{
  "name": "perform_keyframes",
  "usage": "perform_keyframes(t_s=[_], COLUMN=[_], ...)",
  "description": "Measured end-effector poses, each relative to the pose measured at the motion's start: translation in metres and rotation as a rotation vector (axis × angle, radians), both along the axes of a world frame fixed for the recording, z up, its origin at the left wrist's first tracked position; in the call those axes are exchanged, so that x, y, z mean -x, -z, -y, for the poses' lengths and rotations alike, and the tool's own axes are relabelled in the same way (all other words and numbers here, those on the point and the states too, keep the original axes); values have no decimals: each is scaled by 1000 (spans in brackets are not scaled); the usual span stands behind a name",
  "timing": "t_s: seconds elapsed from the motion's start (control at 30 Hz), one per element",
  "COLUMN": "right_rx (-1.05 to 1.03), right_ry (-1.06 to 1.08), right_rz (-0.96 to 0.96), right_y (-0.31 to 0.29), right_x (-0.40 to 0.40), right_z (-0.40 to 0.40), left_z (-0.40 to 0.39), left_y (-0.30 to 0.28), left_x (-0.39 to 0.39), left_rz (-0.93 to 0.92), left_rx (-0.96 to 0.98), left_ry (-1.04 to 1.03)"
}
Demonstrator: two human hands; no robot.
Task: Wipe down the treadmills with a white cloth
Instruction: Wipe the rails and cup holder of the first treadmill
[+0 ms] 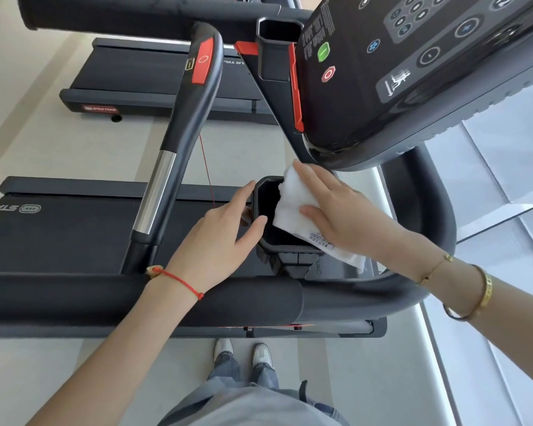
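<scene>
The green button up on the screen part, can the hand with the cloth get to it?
Probably yes. The right hand presses the white cloth at the cup holder just below the console, and nothing blocks the green button.

My right hand [342, 210] covers the middle of the white cloth [293, 207], so the cloth's full outline is hidden; the small print on its label [322, 241] is too small to read. The cloth hides the right wall of the cup holder [266, 207], and the holder's floor is lost in shadow. The console [413, 72] is cut off by the top and right edges. The belt logo [16, 208] is cut off at the left edge. My left hand [219, 232] hides the holder's left outer face.
</scene>
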State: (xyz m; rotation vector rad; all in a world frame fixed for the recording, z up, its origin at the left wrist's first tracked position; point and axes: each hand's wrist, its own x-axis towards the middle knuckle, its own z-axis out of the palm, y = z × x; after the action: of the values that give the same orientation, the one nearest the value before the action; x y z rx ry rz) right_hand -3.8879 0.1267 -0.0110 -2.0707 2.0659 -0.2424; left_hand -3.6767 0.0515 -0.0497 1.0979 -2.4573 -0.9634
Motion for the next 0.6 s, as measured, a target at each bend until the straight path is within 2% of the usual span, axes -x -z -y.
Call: perform_keyframes(t_s=[0.33,0.6], right_rx=[-55,-11], right_ry=[-210,-98], right_rz=[-42,-88], right_y=[-7,1], right_x=[-1,6], right_z=[48,31], left_z=[0,-1], left_y=[1,1], left_x=[1,0], left_rz=[-43,-34], left_rx=[-19,-32], left_ry=[-17,-29])
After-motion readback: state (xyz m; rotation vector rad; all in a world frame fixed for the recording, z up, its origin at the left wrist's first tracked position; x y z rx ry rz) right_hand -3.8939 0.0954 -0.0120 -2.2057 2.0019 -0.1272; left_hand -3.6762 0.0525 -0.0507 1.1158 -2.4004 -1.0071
